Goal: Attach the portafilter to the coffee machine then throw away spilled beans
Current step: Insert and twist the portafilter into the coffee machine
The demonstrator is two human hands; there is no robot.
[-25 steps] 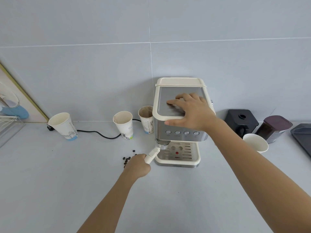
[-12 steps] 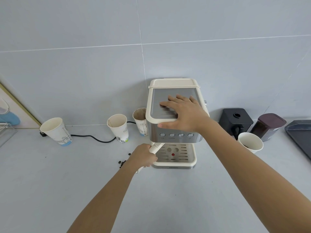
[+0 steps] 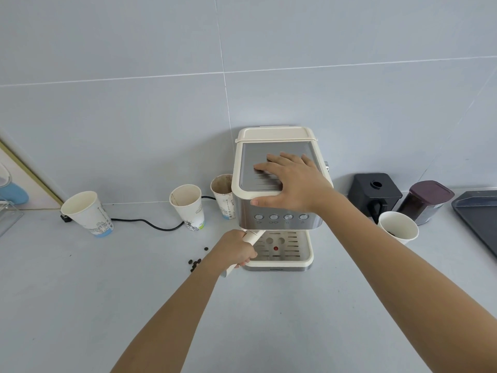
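Observation:
A cream and steel coffee machine (image 3: pixel 271 208) stands against the tiled wall. My right hand (image 3: pixel 291 181) lies flat on its top, fingers spread, thumb over the front edge. My left hand (image 3: pixel 235 250) is closed around the cream handle of the portafilter (image 3: pixel 252 236), which runs up under the machine's front; its head is hidden below the button panel. Several dark spilled beans (image 3: pixel 195 262) lie on the grey counter just left of my left hand.
Three paper cups stand left of the machine: (image 3: pixel 87 212), (image 3: pixel 188 207), and a stained one (image 3: pixel 223 195), with a black cable (image 3: pixel 150 224) running behind. On the right are a black grinder (image 3: pixel 373 193), a paper cup with beans (image 3: pixel 398 227), a dark canister (image 3: pixel 425 201) and a dark tray (image 3: pixel 478 216).
My left hand has swung the portafilter handle from pointing left toward the machine's front. The right hand has stayed pressed on top.

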